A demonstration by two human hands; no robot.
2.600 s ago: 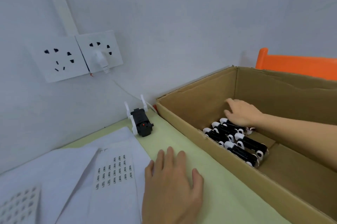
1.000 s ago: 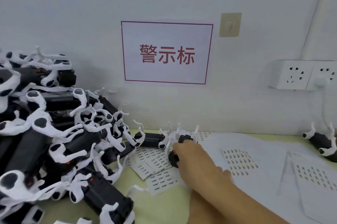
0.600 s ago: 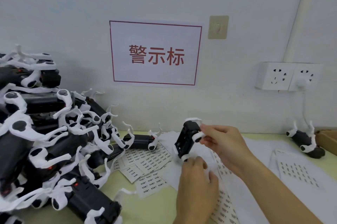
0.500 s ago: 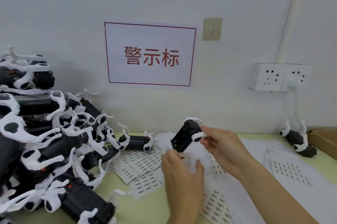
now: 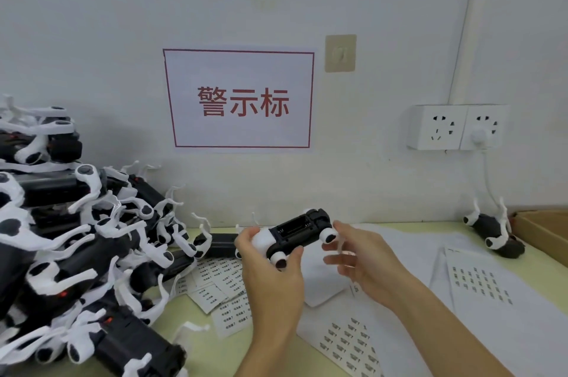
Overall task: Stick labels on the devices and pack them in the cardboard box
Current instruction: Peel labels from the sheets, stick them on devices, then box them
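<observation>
A black device with white knobs [image 5: 296, 233] is held above the table, its open underside facing me. My left hand [image 5: 270, 272] grips its left end between fingers and thumb. My right hand [image 5: 361, 257] hovers just right of the device with relaxed spread fingers, fingertips by the right knob. Label sheets [image 5: 347, 343] lie on the table below and to the right. Only a corner of the cardboard box [image 5: 544, 229] shows at the right edge.
A large heap of black-and-white devices [image 5: 67, 253] fills the left side. Cut label strips [image 5: 215, 287] lie beside it. One more device [image 5: 495, 233] sits near the box. A wall socket [image 5: 455, 127] with a plugged cable hangs above it.
The view swung from the box to the pile. My right hand picked a device from the table, passed it to my left hand, and has now let go. The device turned roughly level.
</observation>
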